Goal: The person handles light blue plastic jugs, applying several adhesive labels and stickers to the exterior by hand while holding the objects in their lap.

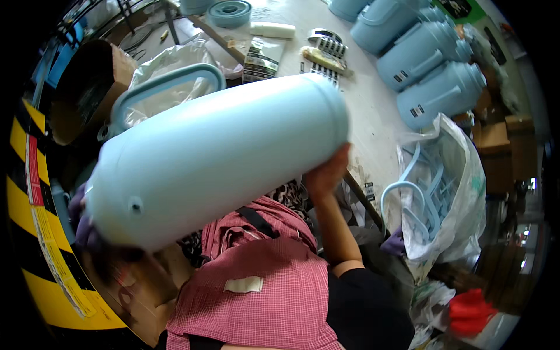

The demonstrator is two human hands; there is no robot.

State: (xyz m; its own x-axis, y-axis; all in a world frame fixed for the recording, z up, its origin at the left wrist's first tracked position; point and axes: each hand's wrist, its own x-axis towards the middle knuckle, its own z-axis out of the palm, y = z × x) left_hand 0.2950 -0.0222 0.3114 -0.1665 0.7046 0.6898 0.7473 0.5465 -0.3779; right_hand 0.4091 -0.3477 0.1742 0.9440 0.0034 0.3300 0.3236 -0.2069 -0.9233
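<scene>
A large light-blue thermos flask [221, 157] lies tilted across the view, held up in front of my body. Its looped handle [169, 81] points away from me, and a small dark hole shows low on the side near its left end. My left hand [86, 224], in a purple glove, grips the left end, with most of its fingers hidden behind the flask. My bare right hand [328, 175] supports the right end from below; its fingertips are partly out of sight.
Several finished-looking light-blue flasks [440, 96] lie at the back right of the white table [373, 116]. Below them a plastic bag [461, 175] holds light-blue handles. Label strips [326, 55] and a round blue part [229, 13] sit behind; a cardboard box [87, 87] stands left.
</scene>
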